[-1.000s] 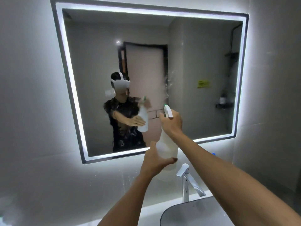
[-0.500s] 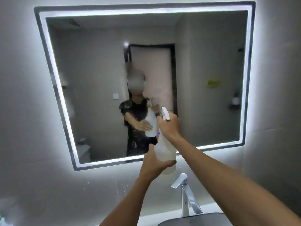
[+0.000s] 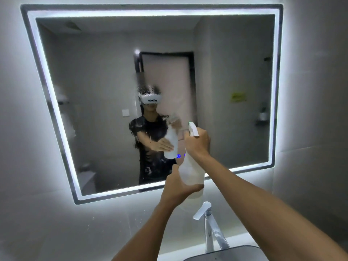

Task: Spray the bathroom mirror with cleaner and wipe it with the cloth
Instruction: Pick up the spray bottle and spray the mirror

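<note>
Glass fills most of the frame: a wide rectangular mirror (image 3: 98, 87) with a dark rim and a bright white light band running inside its edge, mounted on smooth pale grey wall tiles. A patch of fine droplets clouds the glass at centre, speckling the reflection there. Just in front of the mirror's lower middle stands a spray bottle (image 3: 191, 178), a translucent whitish plastic cone that widens to a round base, topped with a white trigger head with a small green tip. The right hand (image 3: 197, 144) is wrapped closed around the bottle's neck just under the trigger head. The left hand (image 3: 178, 187) cups the lower body from the left and below, fingers curled round the base. At lower right a shiny chrome tap (image 3: 211, 228) with a flat angled lever rises behind a grey curved basin (image 3: 235, 254)
</note>
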A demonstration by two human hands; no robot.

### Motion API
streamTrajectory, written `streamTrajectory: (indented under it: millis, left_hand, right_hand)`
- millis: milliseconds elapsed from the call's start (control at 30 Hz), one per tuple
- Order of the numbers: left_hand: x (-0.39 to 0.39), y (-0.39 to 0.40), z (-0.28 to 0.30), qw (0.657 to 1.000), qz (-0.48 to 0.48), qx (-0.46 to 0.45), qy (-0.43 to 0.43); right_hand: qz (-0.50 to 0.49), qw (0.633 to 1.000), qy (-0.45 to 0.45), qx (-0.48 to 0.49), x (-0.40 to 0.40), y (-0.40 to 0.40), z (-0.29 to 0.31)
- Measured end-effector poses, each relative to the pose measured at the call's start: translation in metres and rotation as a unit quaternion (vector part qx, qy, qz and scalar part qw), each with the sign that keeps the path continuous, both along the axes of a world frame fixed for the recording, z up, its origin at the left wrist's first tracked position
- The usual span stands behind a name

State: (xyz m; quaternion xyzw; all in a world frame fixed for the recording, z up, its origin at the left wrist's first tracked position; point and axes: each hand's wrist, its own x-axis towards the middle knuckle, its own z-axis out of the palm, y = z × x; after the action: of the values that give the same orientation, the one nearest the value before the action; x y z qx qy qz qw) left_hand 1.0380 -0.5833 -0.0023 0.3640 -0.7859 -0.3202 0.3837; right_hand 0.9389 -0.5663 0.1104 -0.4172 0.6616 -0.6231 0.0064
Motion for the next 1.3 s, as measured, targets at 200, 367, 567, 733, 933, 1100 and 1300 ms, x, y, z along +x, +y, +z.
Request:
streamTrajectory:
  millis: [200, 367, 567, 733, 933, 1100, 1300]
  left_hand:
    - [-0.011, 0.002, -0.001, 0.999, -0.034, -0.007, 0.016]
    - [-0.014, 0.001, 0.003, 0.997, -0.065, 0.001, 0.032]
    - [-0.014, 0.001, 0.006, 0.997, -0.073, 0.004, 0.033]
    - [-0.017, 0.003, 0.004, 0.998, -0.066, 0.013, 0.017]
    - [-0.018, 0.009, -0.001, 0.998, -0.061, 0.013, 0.019]
    - [-0.02, 0.011, -0.001, 0.998, -0.066, 0.01, 0.015]
    - [-0.027, 0.012, -0.001, 0.997, -0.07, 0.002, 0.015]
  right_hand:
    - [-0.031, 0.999, 0.022, 0.012, -0.008, 0.008, 0.002]
    - [-0.028, 0.999, 0.025, 0.004, -0.014, 0.006, 0.005]
    - [-0.028, 0.999, 0.023, 0.001, -0.015, 0.008, 0.006]
    - [-0.022, 1.0, 0.022, -0.004, -0.016, 0.013, 0.003]
    - [-0.063, 0.996, 0.067, 0.009, -0.015, 0.014, 0.001]
    - [-0.071, 0.996, 0.058, 0.025, -0.016, 0.015, -0.002]
    - [-0.063, 0.997, 0.044, 0.015, -0.025, 0.022, -0.001]
